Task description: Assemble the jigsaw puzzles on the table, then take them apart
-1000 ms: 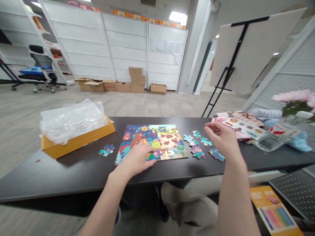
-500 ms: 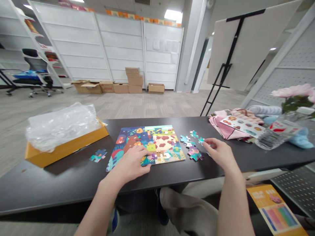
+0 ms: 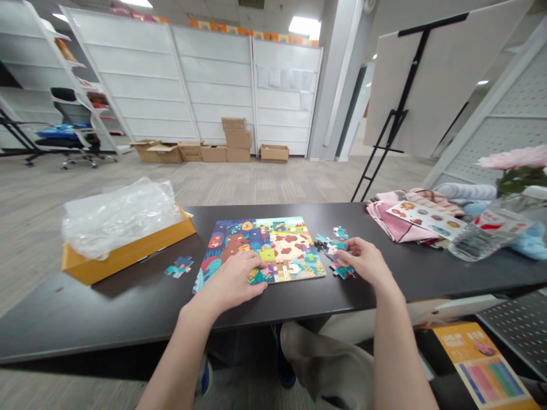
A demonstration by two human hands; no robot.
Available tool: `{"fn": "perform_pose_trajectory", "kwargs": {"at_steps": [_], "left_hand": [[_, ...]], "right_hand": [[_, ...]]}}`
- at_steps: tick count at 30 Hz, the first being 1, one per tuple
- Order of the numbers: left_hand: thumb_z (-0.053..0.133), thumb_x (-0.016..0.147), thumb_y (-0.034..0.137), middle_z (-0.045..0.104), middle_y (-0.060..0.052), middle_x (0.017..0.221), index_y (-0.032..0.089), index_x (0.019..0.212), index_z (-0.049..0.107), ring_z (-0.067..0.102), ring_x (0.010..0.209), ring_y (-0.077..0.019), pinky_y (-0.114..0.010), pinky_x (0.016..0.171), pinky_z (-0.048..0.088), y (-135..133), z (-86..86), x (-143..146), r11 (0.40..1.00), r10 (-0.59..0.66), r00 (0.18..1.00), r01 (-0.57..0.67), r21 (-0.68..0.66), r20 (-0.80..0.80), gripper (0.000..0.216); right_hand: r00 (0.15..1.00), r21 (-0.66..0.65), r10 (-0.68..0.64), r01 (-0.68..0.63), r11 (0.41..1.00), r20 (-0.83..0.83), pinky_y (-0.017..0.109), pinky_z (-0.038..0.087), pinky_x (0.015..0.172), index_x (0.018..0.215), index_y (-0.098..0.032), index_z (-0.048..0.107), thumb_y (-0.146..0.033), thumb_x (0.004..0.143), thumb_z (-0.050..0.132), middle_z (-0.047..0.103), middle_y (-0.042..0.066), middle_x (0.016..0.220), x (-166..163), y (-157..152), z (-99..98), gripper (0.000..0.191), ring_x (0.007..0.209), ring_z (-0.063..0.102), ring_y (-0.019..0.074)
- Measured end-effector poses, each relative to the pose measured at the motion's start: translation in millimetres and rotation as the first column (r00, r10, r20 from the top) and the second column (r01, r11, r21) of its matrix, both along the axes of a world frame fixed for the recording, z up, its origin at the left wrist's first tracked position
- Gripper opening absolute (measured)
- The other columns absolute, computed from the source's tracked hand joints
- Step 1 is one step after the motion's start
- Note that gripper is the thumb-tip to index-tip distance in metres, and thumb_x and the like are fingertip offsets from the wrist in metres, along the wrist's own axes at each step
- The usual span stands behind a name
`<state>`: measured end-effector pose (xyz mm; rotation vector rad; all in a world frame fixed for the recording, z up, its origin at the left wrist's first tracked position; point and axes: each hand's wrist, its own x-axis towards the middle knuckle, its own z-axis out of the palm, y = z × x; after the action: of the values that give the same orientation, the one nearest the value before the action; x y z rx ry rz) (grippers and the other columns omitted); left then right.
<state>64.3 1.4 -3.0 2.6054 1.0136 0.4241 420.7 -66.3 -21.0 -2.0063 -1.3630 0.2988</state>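
A colourful jigsaw puzzle with a bear, a cow and other animals lies on the black table. My left hand rests over its lower left part, fingers laid on the picture and thumb at the front edge. To the right of the puzzle is a group of loose puzzle pieces. My right hand is over this group, thumb and fingertips closed on a puzzle piece, which they partly cover. Left of the puzzle are more joined or overlapping loose pieces.
An orange box with clear plastic wrap stands at the left. At the right are pink cloths, a sticker sheet and a clear plastic bottle. A yellow package sits below the table edge.
My right hand has moved left and slightly nearer, over the loose pieces, with a piece at its fingertips. My left hand stays on the puzzle. The whole view has shifted slightly.
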Motion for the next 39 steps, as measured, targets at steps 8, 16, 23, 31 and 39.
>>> {"fn": "perform_pose_trajectory", "kwargs": {"at_steps": [8, 16, 23, 31, 39], "left_hand": [[0.073, 0.084, 0.03, 0.072, -0.01, 0.12, 0.02, 0.116, 0.069, 0.064, 0.116, -0.0295, -0.044, 0.101, 0.05, -3.9, 5.1, -3.3, 1.0, 0.019, 0.999, -0.02, 0.016, 0.031, 0.034], [0.063, 0.094, 0.033, 0.073, -0.009, 0.115, 0.019, 0.115, 0.068, 0.066, 0.113, -0.0273, -0.041, 0.098, 0.052, -9.0, 9.0, -0.5, 0.996, 0.013, 0.99, -0.025, 0.086, 0.142, 0.025], [0.063, 0.094, 0.026, 0.069, -0.008, 0.128, 0.022, 0.128, 0.061, 0.065, 0.119, -0.0255, -0.039, 0.1, 0.053, -11.9, 4.9, 6.1, 0.999, -0.026, 0.974, 0.019, 0.029, 0.226, 0.034], [0.068, 0.087, 0.017, 0.071, -0.007, 0.123, 0.021, 0.131, 0.061, 0.069, 0.109, -0.0224, -0.035, 0.097, 0.053, -12.9, 7.8, 5.9, 1.0, -0.031, 0.97, 0.03, 0.01, 0.243, 0.044], [0.072, 0.087, 0.041, 0.078, -0.004, 0.1, 0.021, 0.114, 0.071, 0.073, 0.091, -0.0241, -0.031, 0.073, 0.052, -25.9, 22.0, 5.3, 0.958, 0.27, 0.956, -0.278, 0.066, 0.112, 0.034]], "right_hand": [[0.969, 0.298, 0.16, -0.099, 0.949, -0.189, 0.034, 0.053, 0.07, 0.111, -0.018, 0.063, -0.046, 0.086, 0.058, 0.072, 0.009, 0.093, -28.3, 10.2, 14.1, 0.038, 0.076, 0.067, 0.0207], [0.795, 0.271, 0.503, -0.43, 0.861, -0.339, 0.032, 0.051, 0.067, 0.097, -0.02, 0.067, -0.041, 0.083, 0.069, 0.073, 0.004, 0.082, -92.4, 29.5, 16.1, 0.025, 0.071, 0.066, 0.0184], [0.716, 0.267, 0.61, -0.549, 0.792, -0.339, 0.031, 0.051, 0.073, 0.086, -0.021, 0.074, -0.04, 0.085, 0.069, 0.072, 0.005, 0.088, -117.0, 31.8, 17.2, 0.02, 0.085, 0.067, 0.0201], [0.547, 0.29, 0.587, -0.536, 0.793, -0.597, 0.03, 0.054, 0.069, 0.097, -0.022, 0.066, -0.043, 0.071, 0.085, 0.07, -0.002, 0.077, -135.6, 36.7, 19.1, 0.039, 0.071, 0.067, 0.0156], [0.519, 0.278, 0.576, -0.543, 0.793, -0.631, 0.029, 0.056, 0.069, 0.116, -0.023, 0.061, -0.039, 0.072, 0.085, 0.068, -0.002, 0.083, -142.9, 29.6, 24.4, 0.052, 0.074, 0.068, 0.0154]]}}
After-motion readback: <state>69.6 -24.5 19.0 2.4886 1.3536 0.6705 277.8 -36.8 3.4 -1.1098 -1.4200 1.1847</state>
